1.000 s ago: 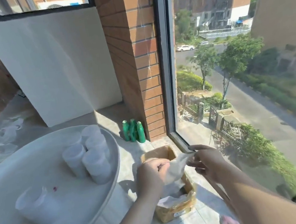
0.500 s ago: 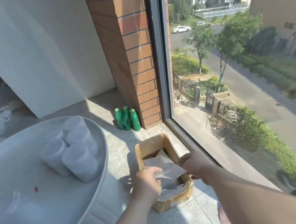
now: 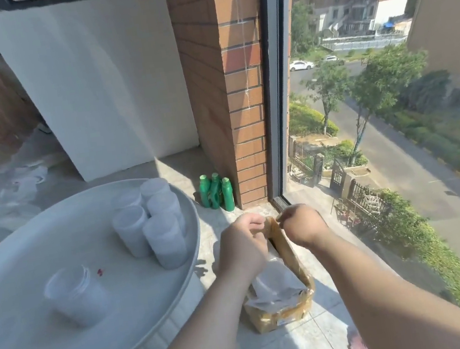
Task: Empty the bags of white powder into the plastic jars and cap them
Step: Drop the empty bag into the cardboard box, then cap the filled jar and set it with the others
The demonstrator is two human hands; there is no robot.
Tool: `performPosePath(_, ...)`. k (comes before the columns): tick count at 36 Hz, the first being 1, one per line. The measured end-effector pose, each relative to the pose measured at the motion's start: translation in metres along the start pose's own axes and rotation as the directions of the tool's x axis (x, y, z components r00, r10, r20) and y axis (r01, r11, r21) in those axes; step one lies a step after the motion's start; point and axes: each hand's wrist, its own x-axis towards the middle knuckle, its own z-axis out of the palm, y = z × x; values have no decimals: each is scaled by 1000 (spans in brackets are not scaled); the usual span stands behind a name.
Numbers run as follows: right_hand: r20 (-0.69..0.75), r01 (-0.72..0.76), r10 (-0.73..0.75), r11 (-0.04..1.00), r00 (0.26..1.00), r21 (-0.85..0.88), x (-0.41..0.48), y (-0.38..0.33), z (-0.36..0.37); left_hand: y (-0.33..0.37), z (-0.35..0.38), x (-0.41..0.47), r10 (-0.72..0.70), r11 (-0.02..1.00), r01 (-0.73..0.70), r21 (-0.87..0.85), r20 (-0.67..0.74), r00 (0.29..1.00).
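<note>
Left hand [image 3: 241,239] and right hand [image 3: 302,224] both curled at the far rim of the brown cardboard box [image 3: 290,255], can't tell if they're pinching it. White powder bags [image 3: 272,284] lie inside it. Clear plastic jars [image 3: 152,224] stand on the round white table [image 3: 38,337]. The box label is too blurry to read.

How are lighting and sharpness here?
Head view: hard sun through the window lights the floor and table; the jars look soft; the wide lens tilts the window frame.
</note>
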Motion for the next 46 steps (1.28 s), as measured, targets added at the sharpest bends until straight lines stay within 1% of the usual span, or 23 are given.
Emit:
performPosePath(2,-71,65,-62,997,996,36,-6,-20,3,13,-22,-4,4,996,-8,-87,-49,999)
performPosePath(5,-144,181,-164,977,976,114,-18,-47,5,32,-48,-12,46,975,-73,-211,-131,990)
performPosePath(8,-177,249,-213,944,961,215,-40,-83,12,43,-81,-24,82,945,-149,-291,-230,970)
performPosePath(10,-179,278,-230,905,957,321,-57,-108,20,44,-103,-33,88,927,-182,-328,-281,956)
performPosePath(12,-172,331,-285,864,943,379,-76,-130,31,41,-128,-42,101,922,-220,-319,-351,931)
performPosePath(15,-101,411,-405,821,908,397,-100,-154,54,31,-166,-53,98,925,-254,-282,-470,877)
performPosePath(17,-23,417,-448,811,894,411,-111,-166,74,18,-195,-59,63,928,-254,-273,-556,829)
performPosePath(18,20,411,-460,811,888,416,-114,-172,86,9,-210,-63,48,941,-238,-240,-601,798)
performPosePath(20,99,383,-463,819,881,427,-117,-182,110,-14,-239,-69,3,980,-133,-145,-664,747)
performPosePath(22,173,335,-450,827,876,451,-118,-188,133,-44,-262,-74,-78,997,63,-47,-679,730)
performPosePath(23,200,319,-444,832,874,454,-118,-190,144,-60,-272,-76,-124,986,166,-2,-675,728)
performPosePath(25,250,294,-432,846,866,445,-119,-193,164,-90,-291,-81,-191,937,335,101,-653,733)
performPosePath(26,277,278,-424,853,862,441,-121,-193,170,-102,-296,-83,-219,900,402,166,-625,749)
performPosePath(28,339,262,-422,865,841,428,-123,-192,182,-122,-307,-87,-306,792,528,307,-549,778)
performPosePath(30,403,258,-414,885,816,387,-122,-190,191,-138,-311,-87,-405,673,609,420,-480,778)
performPosePath(32,477,249,-391,909,787,333,-121,-188,199,-150,-311,-88,-479,584,650,486,-440,760)
performPosePath(33,498,247,-380,917,779,314,-119,-187,202,-156,-311,-85,-496,556,657,510,-431,754)
performPosePath(36,539,258,-355,933,764,249,-119,-182,211,-167,-311,-86,-525,508,670,542,-422,739)
performPosePath(41,533,271,-366,930,763,249,-116,-176,220,-173,-311,-82,-568,485,706,516,-428,703)
performPosePath(46,513,311,-372,928,774,204,-112,-171,229,-171,-312,-81,-526,530,709,466,-475,706)
